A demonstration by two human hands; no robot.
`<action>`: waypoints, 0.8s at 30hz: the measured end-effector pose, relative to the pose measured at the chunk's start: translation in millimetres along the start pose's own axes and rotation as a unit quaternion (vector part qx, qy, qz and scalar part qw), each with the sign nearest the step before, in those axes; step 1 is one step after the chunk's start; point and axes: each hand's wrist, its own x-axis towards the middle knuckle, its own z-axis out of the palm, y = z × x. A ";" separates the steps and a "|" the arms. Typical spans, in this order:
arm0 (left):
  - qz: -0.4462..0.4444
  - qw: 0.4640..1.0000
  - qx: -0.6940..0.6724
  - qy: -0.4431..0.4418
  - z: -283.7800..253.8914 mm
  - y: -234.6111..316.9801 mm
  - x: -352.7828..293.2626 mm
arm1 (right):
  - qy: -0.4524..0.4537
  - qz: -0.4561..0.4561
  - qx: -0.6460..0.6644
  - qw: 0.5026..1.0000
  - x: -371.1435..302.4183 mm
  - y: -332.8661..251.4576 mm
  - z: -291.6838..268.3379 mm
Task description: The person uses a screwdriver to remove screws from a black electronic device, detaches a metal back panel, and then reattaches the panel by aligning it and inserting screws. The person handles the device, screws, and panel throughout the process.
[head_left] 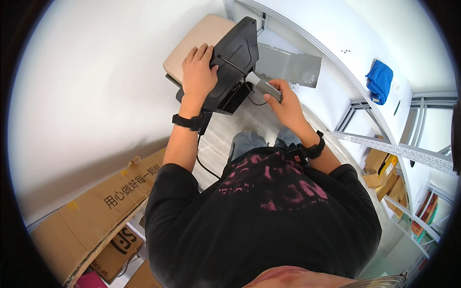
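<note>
Clearly, the right hand (287,106) has its grip curled around one grey-and-white screwdriver (270,90), its long shaft reaching across one black plastic panel (244,43) at top centre. The left hand's (198,78) grip is loose, fingers extended over the panel's edge toward one beige pad (199,36). Two black wristbands (187,122) show. Dark characters mark the cardboard sheet (79,223) and box (108,263) lower left; pink lettering marks the T-shirt (261,230).

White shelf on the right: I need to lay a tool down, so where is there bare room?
The white shelf looks bare from the blue cloth toward the small dark specks, and again past them toward the picture's top. Crowded: around the black panel, where the left hand, right hand and screwdriver gather.
</note>
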 end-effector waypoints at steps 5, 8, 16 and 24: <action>0.043 0.976 -0.201 0.073 -24.5 1.9 8.4 | 0.024 -0.047 -0.049 0.997 -3.3 -0.1 -5.7; 0.128 0.941 -0.291 0.115 -82.9 37.0 15.2 | 0.000 0.024 0.009 1.000 -3.7 -1.9 -11.7; 0.401 0.790 -0.457 0.077 -177.3 120.6 13.4 | 0.021 0.057 0.170 0.984 1.5 46.7 -50.0; 0.344 0.789 -0.508 -0.022 -156.8 182.2 54.0 | 0.115 0.132 0.193 0.965 -14.0 64.0 -124.9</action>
